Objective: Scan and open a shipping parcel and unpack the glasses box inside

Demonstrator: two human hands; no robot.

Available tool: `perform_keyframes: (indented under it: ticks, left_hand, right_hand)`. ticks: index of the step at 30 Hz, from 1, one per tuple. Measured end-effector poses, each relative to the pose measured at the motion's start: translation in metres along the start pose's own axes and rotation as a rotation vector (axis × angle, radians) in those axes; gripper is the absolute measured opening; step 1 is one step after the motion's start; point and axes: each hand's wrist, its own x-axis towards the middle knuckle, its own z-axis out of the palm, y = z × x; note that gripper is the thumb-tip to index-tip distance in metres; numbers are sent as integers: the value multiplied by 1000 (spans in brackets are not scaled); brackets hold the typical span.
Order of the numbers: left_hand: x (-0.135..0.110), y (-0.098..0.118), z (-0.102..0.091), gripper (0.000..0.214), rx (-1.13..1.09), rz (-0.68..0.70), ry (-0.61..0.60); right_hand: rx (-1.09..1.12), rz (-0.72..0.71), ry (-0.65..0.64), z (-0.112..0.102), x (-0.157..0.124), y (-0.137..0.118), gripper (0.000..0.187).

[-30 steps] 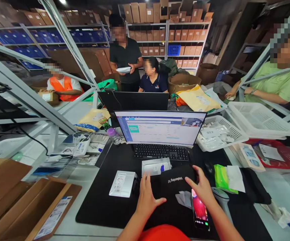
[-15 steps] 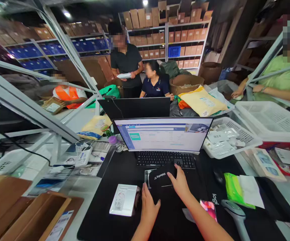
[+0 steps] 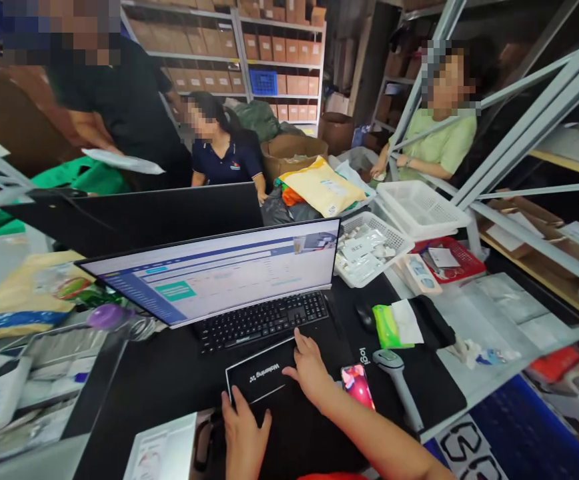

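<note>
A flat black pouch point(image 3: 264, 371) with white lettering lies in front of the keyboard, over something thin whose pale edge shows along its top and left sides. My right hand point(image 3: 312, 373) grips the pouch's right end, fingers at the far corner and thumb at the near side. At the left end, my left hand point(image 3: 244, 427) touches the near corner with its fingertips, the fingers stretched and the thumb apart. Left of that hand sits a white box point(image 3: 162, 447) with a printed label, and a dark object point(image 3: 203, 440) lies against its right side.
Behind the hands stand a keyboard point(image 3: 264, 321) and a monitor point(image 3: 229, 273). To the right lie a phone point(image 3: 357, 387), a barcode scanner point(image 3: 398, 387), a mouse point(image 3: 364, 316) and a green tissue pack point(image 3: 387, 325). A white basket point(image 3: 392, 257) holds packets. Several people are beyond the desk.
The view has turned right and come closer. The pouch, partly lifted and bent before, now lies flat over the pale-edged piece. Both hands remain at its ends.
</note>
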Motion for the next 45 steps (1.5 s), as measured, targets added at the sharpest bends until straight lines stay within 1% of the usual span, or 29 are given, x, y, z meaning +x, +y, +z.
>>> perform_keyframes:
  ticks: [3, 5, 7, 9, 10, 11, 12, 14, 16, 18, 20, 23, 26, 29, 31, 33, 34, 36, 37, 38, 39, 40, 41, 42, 43, 44, 45]
  left_hand:
    - [-2, 3, 0, 84, 95, 31, -44]
    - [1, 7, -5, 85, 181, 50, -21]
    - [9, 17, -15, 85, 269, 128, 30]
    - [22, 32, -25, 88, 345, 248, 30]
    - [30, 42, -30, 91, 376, 296, -8]
    - [40, 51, -35, 97, 401, 316, -64]
    - [50, 60, -39, 103, 422, 296, -130]
    - [70, 73, -45, 114, 459, 200, -283]
    - [86, 78, -50, 114, 458, 120, -406]
    - [93, 76, -54, 106, 424, 92, -447]
    - [89, 73, -59, 101, 396, 87, -435]
    - [68, 68, -66, 102, 349, 57, -443]
    - [41, 63, -68, 110, 261, 63, -552]
    - [16, 59, -63, 123, 191, 139, -683]
    - [3, 58, -61, 124, 169, 182, -694]
    - [-7, 57, -63, 121, 175, 191, -660]
    - [-11, 56, -67, 118, 174, 199, -622]
    - [-18, 51, -81, 110, 155, 248, -492]
    - [-20, 47, -90, 100, 148, 278, -379]
    - [-22, 43, -100, 87, 150, 292, -230]
    - [-22, 37, -111, 76, 170, 273, -68]
    - [-22, 31, -122, 67, 204, 215, 87]
    - [-21, 25, -132, 64, 242, 127, 209]
    - [-19, 19, -140, 65, 283, 27, 292]
    - [-16, 13, -148, 70, 323, -72, 331]
    - [-14, 7, -153, 77, 360, -158, 327]
    - [-12, 2, -156, 83, 390, -226, 296]
  right_hand:
    - [-45, 2, 78, -8, -2, 22, 33]
    - [-93, 52, 139, -14, 1, 40, 32]
    - [-154, 131, 211, -23, 8, 64, 34]
    - [-227, 222, 294, -34, 15, 89, 39]
    - [-267, 273, 338, -39, 18, 100, 41]
    - [-305, 321, 373, -43, 21, 111, 42]
    - [-341, 364, 396, -46, 23, 120, 44]
    - [-399, 420, 416, -48, 25, 132, 48]
    - [-446, 451, 430, -46, 24, 138, 51]
    - [-485, 474, 451, -41, 21, 140, 53]
    - [-519, 496, 470, -36, 18, 141, 51]
    - [-562, 517, 480, -31, 15, 143, 47]
    - [-602, 521, 474, -29, 13, 145, 44]
    - [-637, 508, 457, -29, 13, 146, 42]
    - [-654, 495, 446, -29, 13, 145, 42]
    - [-666, 482, 438, -30, 13, 145, 42]
    - [-669, 473, 434, -31, 13, 145, 42]
    - [-671, 450, 423, -31, 14, 146, 43]
    - [-671, 437, 416, -32, 14, 147, 43]
    - [-670, 424, 409, -32, 14, 147, 44]
    - [-669, 414, 403, -32, 14, 148, 44]
    - [-668, 407, 399, -32, 14, 148, 45]
    - [-668, 403, 397, -32, 14, 148, 45]
    - [-668, 401, 395, -32, 13, 148, 46]
    - [-668, 400, 393, -32, 13, 148, 46]
    - [-669, 399, 390, -32, 13, 148, 46]
    - [-670, 398, 388, -32, 13, 147, 46]
